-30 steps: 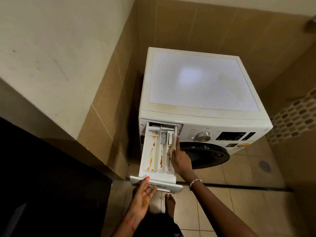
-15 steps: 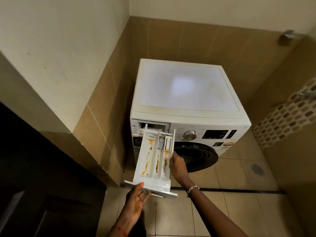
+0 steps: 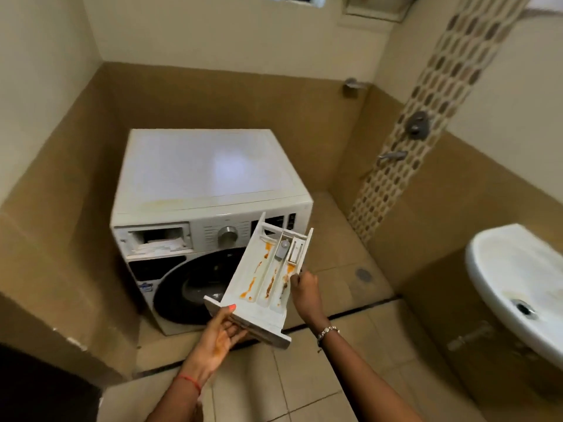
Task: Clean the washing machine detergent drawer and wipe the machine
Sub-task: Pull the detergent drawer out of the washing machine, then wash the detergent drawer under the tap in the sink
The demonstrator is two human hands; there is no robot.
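Pulled clear of its slot since half a second ago, the white plastic detergent drawer streaked with orange residue [image 3: 262,281] now hangs in the air in front of the white front-loading washing machine [image 3: 198,178], whose open drawer slot [image 3: 158,239] gapes at the upper left of its panel. The left hand [image 3: 222,333] holds the drawer's front panel from beneath, thumb over the top edge. The right hand [image 3: 306,287] grips the right side wall about halfway along. The drawer's long axis runs from the front panel near the person up and away to the right, open side up. A white ceramic basin [image 3: 518,269] stands well apart on the right, over the beige tiled floor [image 3: 304,376]. For a rinse there, I judge the right hand the nearer one to lead.
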